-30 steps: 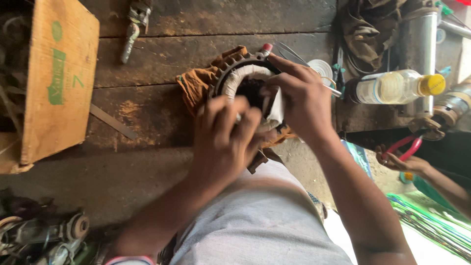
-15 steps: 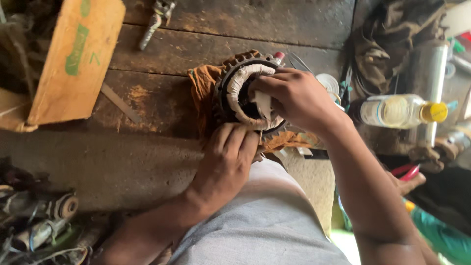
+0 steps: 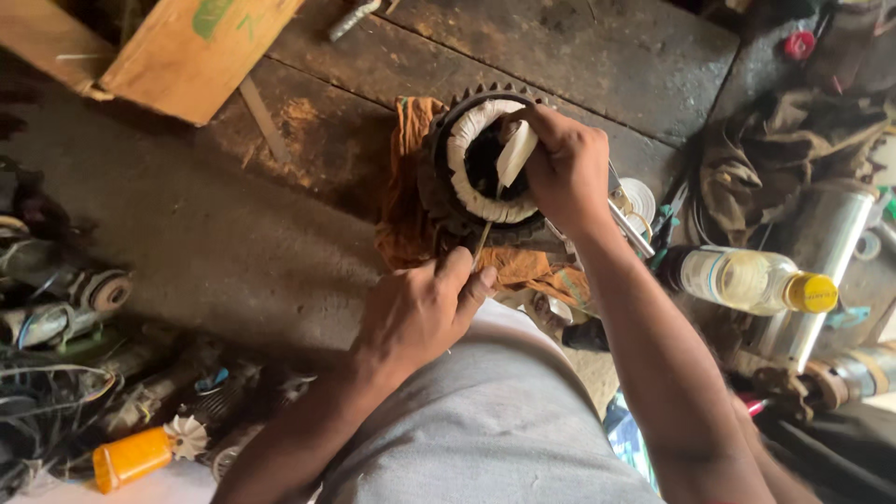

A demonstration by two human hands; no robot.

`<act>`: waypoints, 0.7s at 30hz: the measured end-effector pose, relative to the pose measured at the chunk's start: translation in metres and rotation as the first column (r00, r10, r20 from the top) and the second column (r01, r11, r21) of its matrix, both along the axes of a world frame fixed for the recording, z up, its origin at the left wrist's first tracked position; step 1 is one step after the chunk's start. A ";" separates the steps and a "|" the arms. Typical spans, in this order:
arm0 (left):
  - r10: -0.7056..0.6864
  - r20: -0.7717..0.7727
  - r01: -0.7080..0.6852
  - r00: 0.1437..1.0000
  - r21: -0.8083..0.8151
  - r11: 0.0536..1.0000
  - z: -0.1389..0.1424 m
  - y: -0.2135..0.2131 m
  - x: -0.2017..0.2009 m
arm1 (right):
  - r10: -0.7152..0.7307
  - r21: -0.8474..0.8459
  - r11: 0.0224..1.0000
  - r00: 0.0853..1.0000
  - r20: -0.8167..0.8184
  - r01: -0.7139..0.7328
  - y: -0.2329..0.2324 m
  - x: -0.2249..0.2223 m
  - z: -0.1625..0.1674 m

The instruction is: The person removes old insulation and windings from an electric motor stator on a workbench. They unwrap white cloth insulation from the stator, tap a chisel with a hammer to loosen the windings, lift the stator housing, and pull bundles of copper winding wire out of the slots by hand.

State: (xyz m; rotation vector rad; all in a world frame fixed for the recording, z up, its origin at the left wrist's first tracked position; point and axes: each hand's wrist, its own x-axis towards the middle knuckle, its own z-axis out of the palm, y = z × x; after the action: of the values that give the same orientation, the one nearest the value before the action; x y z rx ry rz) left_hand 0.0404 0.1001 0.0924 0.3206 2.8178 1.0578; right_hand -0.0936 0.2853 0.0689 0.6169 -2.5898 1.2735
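Observation:
A round motor stator (image 3: pixel 478 163) with a white winding ring lies on an orange cloth (image 3: pixel 411 201) on the dark wooden bench (image 3: pixel 579 65). My right hand (image 3: pixel 565 168) rests on the stator's right rim and pinches a pale strip of insulating paper (image 3: pixel 515 154) at the bore. My left hand (image 3: pixel 420 313) is below the stator, closed around a thin stick-like tool (image 3: pixel 480 245) whose tip points up at the winding.
A wooden box (image 3: pixel 182 51) sits at the top left. A plastic bottle with a yellow cap (image 3: pixel 756 280) lies at the right beside metal cylinders (image 3: pixel 831 252) and rags. Motor parts, wires and an orange piece (image 3: pixel 131 457) crowd the lower left.
My left hand has pulled down away from the stator and now grips the thin tool. My right hand has shifted onto the stator's right rim with the paper strip. The view has tilted.

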 end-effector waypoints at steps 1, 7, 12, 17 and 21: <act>0.021 -0.060 -0.021 0.998 -0.012 1.000 -0.002 0.002 0.002 | -0.007 -0.023 1.000 1.000 -0.013 0.006 0.001 0.000 -0.002; 0.026 -0.231 -0.025 0.973 0.004 1.000 -0.007 0.012 0.022 | -0.103 -0.030 0.994 0.993 -0.058 0.102 -0.004 -0.006 -0.011; 0.091 -0.248 -0.082 0.965 0.044 0.996 -0.002 0.013 0.032 | -0.074 -0.026 0.997 0.978 -0.197 0.070 0.006 0.014 -0.002; 0.041 -0.317 -0.025 0.948 0.055 0.998 0.012 0.007 0.025 | 0.416 0.278 0.905 0.810 -0.414 -0.323 0.035 0.080 0.007; 0.028 -0.038 -0.026 0.999 0.039 0.999 0.022 0.009 0.004 | 0.315 0.205 0.944 0.892 -0.325 -0.259 0.033 0.108 0.002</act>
State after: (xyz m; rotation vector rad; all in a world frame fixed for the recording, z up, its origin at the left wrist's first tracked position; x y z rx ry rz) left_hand 0.0449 0.1096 0.1149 0.3106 2.8463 1.1248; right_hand 0.0146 0.3182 0.0711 1.1814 -2.3664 0.9236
